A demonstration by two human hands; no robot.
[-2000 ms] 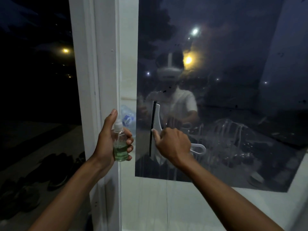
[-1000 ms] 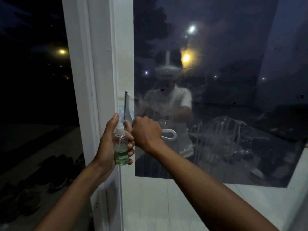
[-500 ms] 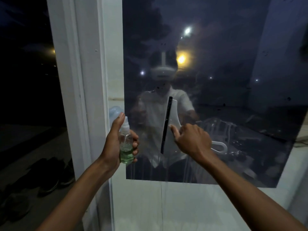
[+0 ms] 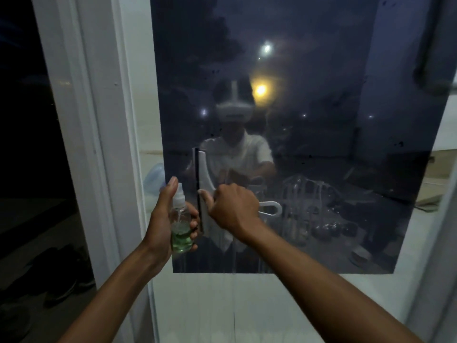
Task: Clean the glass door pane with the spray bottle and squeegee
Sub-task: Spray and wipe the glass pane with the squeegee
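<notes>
The dark tinted glass pane (image 4: pixel 309 120) fills the door ahead, with wet streaks and drips at its lower right. My right hand (image 4: pixel 232 209) grips the white squeegee (image 4: pixel 203 174) by its handle, thumb on the head. Its black blade stands upright against the glass near the pane's left side. My left hand (image 4: pixel 163 219) holds a small clear spray bottle (image 4: pixel 180 226) with green liquid, thumb raised beside the nozzle, just left of the blade.
A white door frame (image 4: pixel 99 144) runs down the left of the pane. Left of it is a dark outdoor area with shoes (image 4: pixel 61 280) on the ground. White door panel (image 4: pixel 247 305) lies below the pane.
The squeegee swept left to the frame, jumped back right, and has now slid left again to beside the bottle. My left hand kept holding the bottle.
</notes>
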